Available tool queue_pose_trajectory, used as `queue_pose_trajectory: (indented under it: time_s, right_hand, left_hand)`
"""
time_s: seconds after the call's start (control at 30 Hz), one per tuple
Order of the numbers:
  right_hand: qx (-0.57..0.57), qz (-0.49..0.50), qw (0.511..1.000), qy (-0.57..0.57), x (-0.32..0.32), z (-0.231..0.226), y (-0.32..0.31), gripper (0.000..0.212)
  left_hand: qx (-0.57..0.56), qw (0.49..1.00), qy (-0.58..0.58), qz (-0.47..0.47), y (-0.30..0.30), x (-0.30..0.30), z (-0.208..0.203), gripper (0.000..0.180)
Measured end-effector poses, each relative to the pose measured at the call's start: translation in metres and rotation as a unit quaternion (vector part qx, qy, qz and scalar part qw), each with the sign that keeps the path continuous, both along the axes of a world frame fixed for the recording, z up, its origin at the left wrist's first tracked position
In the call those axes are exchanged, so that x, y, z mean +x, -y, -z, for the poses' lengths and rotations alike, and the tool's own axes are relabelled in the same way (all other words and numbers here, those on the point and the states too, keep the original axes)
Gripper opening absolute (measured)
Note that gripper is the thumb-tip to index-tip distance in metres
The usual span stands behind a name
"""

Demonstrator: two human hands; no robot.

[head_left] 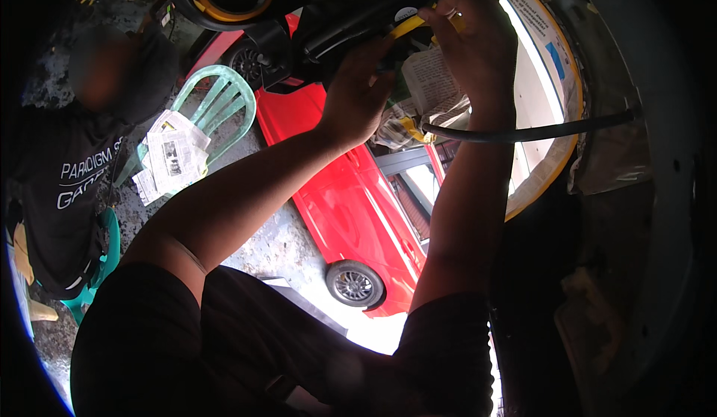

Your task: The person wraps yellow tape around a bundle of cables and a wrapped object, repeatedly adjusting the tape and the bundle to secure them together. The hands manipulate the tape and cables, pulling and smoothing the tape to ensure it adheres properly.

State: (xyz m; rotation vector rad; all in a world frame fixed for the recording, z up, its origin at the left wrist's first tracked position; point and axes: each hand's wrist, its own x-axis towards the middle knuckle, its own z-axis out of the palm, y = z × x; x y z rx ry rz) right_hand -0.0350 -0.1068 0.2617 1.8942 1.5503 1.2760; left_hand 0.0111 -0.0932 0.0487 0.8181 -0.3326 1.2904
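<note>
A short strip of yellow masking tape [408, 26] lies along a long black padded car part [373, 17] at the upper middle. My right hand [478, 47] pinches the strip's right end between thumb and fingers. My left hand [355, 99] is raised beside it, thumb apart from the fingers, fingertips at the tape's lower left end. Whether they press on the tape is too dark to tell. Crumpled newspaper [433, 81] with bits of yellow tape hangs just below my hands. A black hose or cable [538, 134] crosses in front of my right forearm.
Newspaper-masked, yellow-edged window opening [549, 36] stands at right. Behind my arms is a red car [358, 208]. A green plastic chair [220, 92] holds newspaper sheets [175, 155]. At left, a person in a black shirt [75, 170] is near. A round black-and-orange part [202, 2] sits above.
</note>
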Motion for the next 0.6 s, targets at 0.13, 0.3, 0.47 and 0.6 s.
queue_pose_trajectory:
  time_s: [0.13, 0.3, 0.47, 0.6]
  right_hand:
    - [0.004, 0.01, 1.0, 0.024, -0.001, 0.002, 0.0, 0.022]
    - [0.022, -0.029, 0.999, -0.01, 0.006, 0.007, 0.002, 0.022]
    - [0.027, -0.022, 0.999, -0.004, 0.012, 0.006, 0.007, 0.023]
    - [0.066, 0.007, 0.997, -0.048, 0.022, 0.006, 0.01, 0.024]
  left_hand:
    - [0.049, 0.998, -0.026, -0.034, -0.002, -0.005, 0.001, 0.055]
    - [0.054, 0.996, -0.03, -0.059, -0.001, -0.005, 0.001, 0.059]
    - [0.074, 0.99, -0.034, -0.112, -0.003, 0.003, 0.003, 0.062]
    - [0.054, 0.996, -0.037, -0.066, -0.01, -0.002, 0.002, 0.063]
